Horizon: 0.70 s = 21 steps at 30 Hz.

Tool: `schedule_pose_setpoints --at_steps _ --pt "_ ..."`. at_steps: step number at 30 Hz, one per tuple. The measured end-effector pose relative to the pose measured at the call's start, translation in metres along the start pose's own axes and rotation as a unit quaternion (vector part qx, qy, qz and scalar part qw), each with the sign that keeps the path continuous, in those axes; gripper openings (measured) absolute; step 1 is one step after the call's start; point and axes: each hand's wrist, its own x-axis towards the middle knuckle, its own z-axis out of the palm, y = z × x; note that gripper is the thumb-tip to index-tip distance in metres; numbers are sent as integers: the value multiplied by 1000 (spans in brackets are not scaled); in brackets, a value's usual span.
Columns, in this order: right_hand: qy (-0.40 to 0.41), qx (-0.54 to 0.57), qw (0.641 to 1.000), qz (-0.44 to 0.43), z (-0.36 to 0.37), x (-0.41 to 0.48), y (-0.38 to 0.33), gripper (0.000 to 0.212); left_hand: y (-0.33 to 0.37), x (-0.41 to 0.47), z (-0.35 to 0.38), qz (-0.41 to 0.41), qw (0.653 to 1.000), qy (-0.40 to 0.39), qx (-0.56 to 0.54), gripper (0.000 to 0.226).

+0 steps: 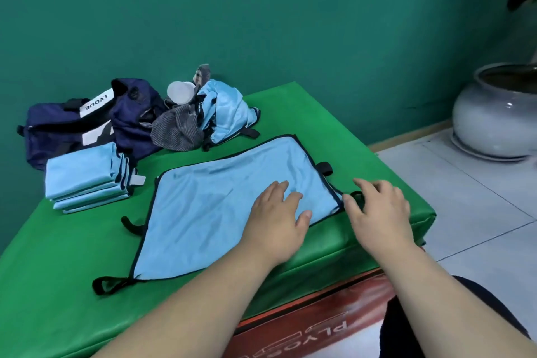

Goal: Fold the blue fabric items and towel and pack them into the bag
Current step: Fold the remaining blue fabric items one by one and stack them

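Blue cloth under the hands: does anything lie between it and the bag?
Yes. The grey towel lies against the bag where it seems to open, and the folded stack sits before its side. The cloth could likely pass over both.

Indoor room, perhaps a home gym: teal wall (261, 9), tiled floor (479, 212), green padded box (72, 256), ceramic planter (491, 122).

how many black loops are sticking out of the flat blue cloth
4 on the cloth: one loop at its near left corner, one on its left edge, one on its far right edge, one at the right corner beside the right hand. Others may be tucked underneath.
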Motion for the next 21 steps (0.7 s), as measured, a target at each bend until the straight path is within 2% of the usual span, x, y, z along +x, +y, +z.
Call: schedule_pose_setpoints --at_steps 4,9,14,18,21 --pt "-31 -50 997 57 0 16 4 49 23 43 12 -9 1000 -20 -13 54" --pt "-41 18 998 50 0 27 10 42 38 76 32 -21 998 -54 -1 61" --pt "1 85 995 44 -1 39 18 36 40 82 52 -36 998 -54 11 62" --pt "-26 75 996 43 4 41 16 44 41 85 56 -46 997 -58 12 65" --pt "-44 71 994 63 3 42 15 51 43 89 56 -58 994 -90 33 72"
